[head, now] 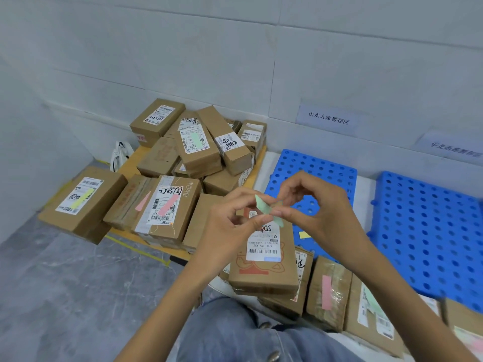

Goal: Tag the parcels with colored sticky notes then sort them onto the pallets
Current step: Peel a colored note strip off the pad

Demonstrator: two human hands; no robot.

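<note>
Right now, a green sticky note (pixel 263 208) is held in the air, pinched from both sides: the fingers (pixel 258 220) of the left hand (pixel 230 227) are closed on one end, and those of the right hand (pixel 322 205) are closed on the other. The note is tilted, and part of it is hidden by the fingertips.

Just below the fingers, a brown parcel (pixel 264 275) is seen lying flat, its white shipping label (pixel 262 248) turned upward (no coloured note can be made out on it). It is propped over the person's jeans (pixel 235 333) and over other boxes.

Below and to the right of the fingers, a taped parcel (pixel 337 299) bearing a pink note (pixel 326 292) is lined up with further boxes.

Behind the fingers a blue pallet (pixel 326 167) is laid on the floor, with a yellow note (pixel 304 234) on it; a second blue pallet (pixel 431 231) is set further right.

To the left of the fingers, a heap of parcels (pixel 198 152) is stacked on an orange pallet (pixel 132 162), several already tagged in pink, green or yellow. A white bag (pixel 121 154) is leaned against the wall beyond them, and two paper signs (pixel 328 118) are fixed to the wall above the blue pallets.
</note>
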